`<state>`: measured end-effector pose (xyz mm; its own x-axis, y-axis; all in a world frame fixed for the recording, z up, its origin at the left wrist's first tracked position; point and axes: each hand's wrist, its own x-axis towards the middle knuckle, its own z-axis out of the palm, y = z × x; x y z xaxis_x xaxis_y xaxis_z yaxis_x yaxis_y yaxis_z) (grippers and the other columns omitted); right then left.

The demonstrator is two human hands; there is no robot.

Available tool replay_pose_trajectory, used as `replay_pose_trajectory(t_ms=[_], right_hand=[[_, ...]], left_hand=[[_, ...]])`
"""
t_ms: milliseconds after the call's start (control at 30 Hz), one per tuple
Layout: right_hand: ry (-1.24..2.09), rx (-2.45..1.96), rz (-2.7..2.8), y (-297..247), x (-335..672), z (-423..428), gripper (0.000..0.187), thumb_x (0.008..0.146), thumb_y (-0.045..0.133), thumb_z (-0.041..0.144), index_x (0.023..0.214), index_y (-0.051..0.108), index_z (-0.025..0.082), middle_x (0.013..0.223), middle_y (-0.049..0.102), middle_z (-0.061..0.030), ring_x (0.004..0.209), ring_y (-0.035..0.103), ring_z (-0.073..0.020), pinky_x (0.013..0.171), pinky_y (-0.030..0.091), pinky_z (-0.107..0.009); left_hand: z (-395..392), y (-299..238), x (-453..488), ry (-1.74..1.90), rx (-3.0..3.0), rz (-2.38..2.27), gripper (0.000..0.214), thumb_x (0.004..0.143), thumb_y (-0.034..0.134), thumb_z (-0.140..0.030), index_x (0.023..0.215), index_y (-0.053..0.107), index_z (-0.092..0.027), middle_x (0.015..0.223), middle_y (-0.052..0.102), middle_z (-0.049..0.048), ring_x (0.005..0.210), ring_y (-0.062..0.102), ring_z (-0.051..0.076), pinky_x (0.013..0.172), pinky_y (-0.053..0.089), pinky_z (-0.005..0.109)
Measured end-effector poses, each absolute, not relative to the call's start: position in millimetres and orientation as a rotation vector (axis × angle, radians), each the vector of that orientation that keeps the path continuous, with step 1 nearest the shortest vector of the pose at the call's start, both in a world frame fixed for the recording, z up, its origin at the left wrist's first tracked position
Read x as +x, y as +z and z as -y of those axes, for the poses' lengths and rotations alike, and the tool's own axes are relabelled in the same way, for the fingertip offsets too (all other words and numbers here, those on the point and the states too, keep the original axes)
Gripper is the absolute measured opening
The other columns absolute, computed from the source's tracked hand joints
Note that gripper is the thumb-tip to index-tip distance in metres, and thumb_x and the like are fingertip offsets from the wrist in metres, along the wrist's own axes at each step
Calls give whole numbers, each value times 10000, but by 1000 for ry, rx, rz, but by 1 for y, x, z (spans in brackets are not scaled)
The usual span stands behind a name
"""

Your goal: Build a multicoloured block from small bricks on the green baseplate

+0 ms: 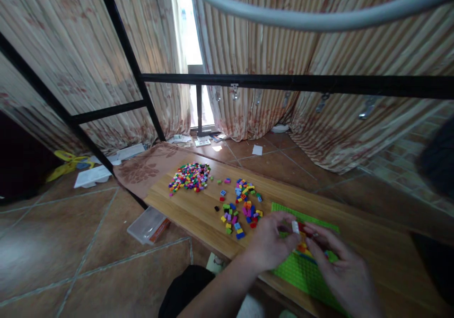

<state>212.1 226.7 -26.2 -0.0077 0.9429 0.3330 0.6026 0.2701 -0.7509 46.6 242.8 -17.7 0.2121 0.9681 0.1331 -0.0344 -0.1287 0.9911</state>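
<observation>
Between left hand (271,242) and right hand (342,256): white brick (295,227).

And here's the left hand (271,244), bare – and the left forearm (225,285), slender and just as bare, uncovered right to the bottom edge! Right hand (344,266) bare too, its wrist softly blurred. Down below, rounded, plain black cloth (186,289), apparently clothing over a leg.
</observation>
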Motion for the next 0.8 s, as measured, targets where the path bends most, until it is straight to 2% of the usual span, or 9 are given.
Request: replay_pose_trajectory(t_ms=[133,267,567,800], right_hand=[[533,-1398,1796,-22,216,-224,339,828,573,458,1090,653,259,1016,695,-39,829,680,-178,713,563,-251],[506,-1400,1821,-23,221,-225,352,815,588,451,1112,645,271,1019,684,-31,805,672,-172,727,560,-258],[500,-1461,1750,-30,227,-227,335,785,617,461,1044,665,254,972,688,-39,754,665,-178,647,540,-258],[540,-1429,1728,-24,221,-226,271,804,600,356,1042,647,236,954,669,-45,784,628,-175,719,522,-293]], left_hand=[[-244,-29,65,1107,982,-795,353,630,702,-113,972,619,-137,785,656,10,674,600,109,640,475,223],[-248,-33,73,1135,884,-797,385,559,703,-59,927,622,-141,765,655,-2,636,594,101,611,462,214],[-248,-29,78,1106,939,-782,372,574,695,-52,926,627,-153,866,684,19,751,643,139,708,500,248],[-251,-25,74,1151,1010,-825,181,697,622,-116,875,651,-127,791,658,22,684,582,100,663,457,212]])
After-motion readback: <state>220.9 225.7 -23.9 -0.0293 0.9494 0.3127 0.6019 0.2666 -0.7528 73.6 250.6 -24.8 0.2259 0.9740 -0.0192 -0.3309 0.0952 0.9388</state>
